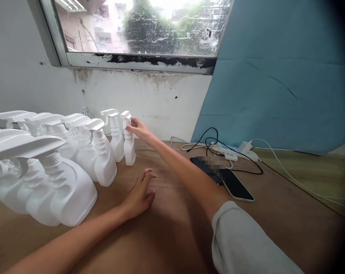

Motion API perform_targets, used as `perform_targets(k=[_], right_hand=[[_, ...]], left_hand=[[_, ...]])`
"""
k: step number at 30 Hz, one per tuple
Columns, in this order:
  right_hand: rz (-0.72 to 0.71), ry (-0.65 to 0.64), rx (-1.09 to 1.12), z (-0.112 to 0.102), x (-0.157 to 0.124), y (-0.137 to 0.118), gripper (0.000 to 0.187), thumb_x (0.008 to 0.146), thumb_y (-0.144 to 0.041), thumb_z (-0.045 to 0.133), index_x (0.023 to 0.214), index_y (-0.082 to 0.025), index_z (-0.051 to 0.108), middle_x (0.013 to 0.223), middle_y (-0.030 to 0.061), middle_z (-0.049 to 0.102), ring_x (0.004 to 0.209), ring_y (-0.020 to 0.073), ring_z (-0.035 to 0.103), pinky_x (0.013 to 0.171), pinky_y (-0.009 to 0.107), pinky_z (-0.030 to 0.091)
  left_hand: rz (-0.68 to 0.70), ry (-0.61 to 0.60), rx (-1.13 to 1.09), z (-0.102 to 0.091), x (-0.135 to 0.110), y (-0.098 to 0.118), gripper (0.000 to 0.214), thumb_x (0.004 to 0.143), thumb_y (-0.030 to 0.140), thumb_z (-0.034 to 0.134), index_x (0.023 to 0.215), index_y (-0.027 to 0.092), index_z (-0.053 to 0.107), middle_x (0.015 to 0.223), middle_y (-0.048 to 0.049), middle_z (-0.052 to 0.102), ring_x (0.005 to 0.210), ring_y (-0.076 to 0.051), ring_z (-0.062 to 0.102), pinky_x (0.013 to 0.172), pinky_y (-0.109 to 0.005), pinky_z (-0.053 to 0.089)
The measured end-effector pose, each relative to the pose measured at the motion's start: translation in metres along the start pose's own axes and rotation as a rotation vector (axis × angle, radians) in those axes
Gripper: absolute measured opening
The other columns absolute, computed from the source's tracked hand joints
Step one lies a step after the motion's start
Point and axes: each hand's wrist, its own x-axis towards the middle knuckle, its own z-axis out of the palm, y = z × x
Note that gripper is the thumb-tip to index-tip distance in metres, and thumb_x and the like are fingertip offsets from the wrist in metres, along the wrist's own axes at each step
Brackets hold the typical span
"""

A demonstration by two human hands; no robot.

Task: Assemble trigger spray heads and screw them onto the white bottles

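Observation:
At the right end of the rows, a white spray bottle [129, 146] stands upright on the brown tabletop. My right hand [139, 128] reaches out to it, with thumb and fingers closed about its neck just under the trigger head. Part of those fingers is hidden behind the bottle. My left hand [140, 194] rests low over the table with nothing in it, its fingers loosely bent and apart, a ring on one finger. Beside the held bottle stands another white spray bottle [117, 140].
Several more white spray bottles [72, 194] crowd the left side in rows. Phones [237, 185] lie on the right, near black and white cables and a power strip [232, 150]. Behind are a white wall, a window [172, 62] and a blue sheet [275, 87].

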Motion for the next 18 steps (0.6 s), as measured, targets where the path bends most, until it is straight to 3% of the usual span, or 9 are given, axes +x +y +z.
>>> perform_targets(k=[3,6,10,13,18], right_hand=[[-0.055,0.037,0.041,-0.001,-0.006,-0.004,0.027,0.072,-0.034,0.068,0.091,-0.015,0.063,0.090,0.0054,0.068,0.086,0.0170,0.063,0.077,0.029,0.049],[-0.101,0.143,-0.039,-0.020,-0.033,-0.008,0.029,0.069,-0.038,0.072,0.085,-0.016,0.063,0.079,0.0010,0.063,0.074,0.0135,0.058,0.067,0.026,0.046],[-0.084,0.277,-0.060,-0.048,-0.081,-0.017,0.029,0.070,-0.042,0.071,0.077,-0.016,0.062,0.069,-0.0016,0.056,0.063,0.0109,0.051,0.058,0.024,0.041],[0.032,0.323,0.165,-0.054,-0.113,-0.028,0.034,0.070,-0.047,0.072,0.080,-0.017,0.060,0.065,-0.0031,0.052,0.054,0.0094,0.048,0.051,0.023,0.041],[0.111,0.367,0.471,-0.043,-0.141,-0.053,0.038,0.068,-0.046,0.075,0.088,-0.019,0.056,0.064,-0.0053,0.051,0.050,0.0082,0.048,0.046,0.022,0.043]], left_hand=[[-0.074,0.140,-0.092,0.000,0.002,-0.001,0.043,0.085,0.017,0.048,0.125,0.026,0.036,0.141,-0.0110,0.029,0.126,-0.023,0.041,0.100,-0.041,0.043],[-0.177,0.310,-0.138,-0.002,0.005,-0.003,0.040,0.084,0.020,0.051,0.121,0.024,0.036,0.123,-0.0093,0.042,0.107,-0.020,0.050,0.090,-0.038,0.046],[-0.202,0.484,-0.059,-0.004,0.007,-0.005,0.036,0.084,0.031,0.057,0.112,0.022,0.037,0.108,-0.0064,0.044,0.099,-0.021,0.049,0.090,-0.039,0.043],[-0.173,0.464,-0.069,-0.003,0.007,-0.001,0.054,0.078,0.041,0.067,0.116,0.023,0.034,0.116,-0.0082,0.042,0.105,-0.022,0.048,0.091,-0.039,0.043],[-0.189,0.350,-0.181,0.000,0.004,0.007,0.093,0.062,0.044,0.081,0.133,0.027,0.022,0.137,-0.0118,0.035,0.124,-0.028,0.042,0.099,-0.042,0.041]])
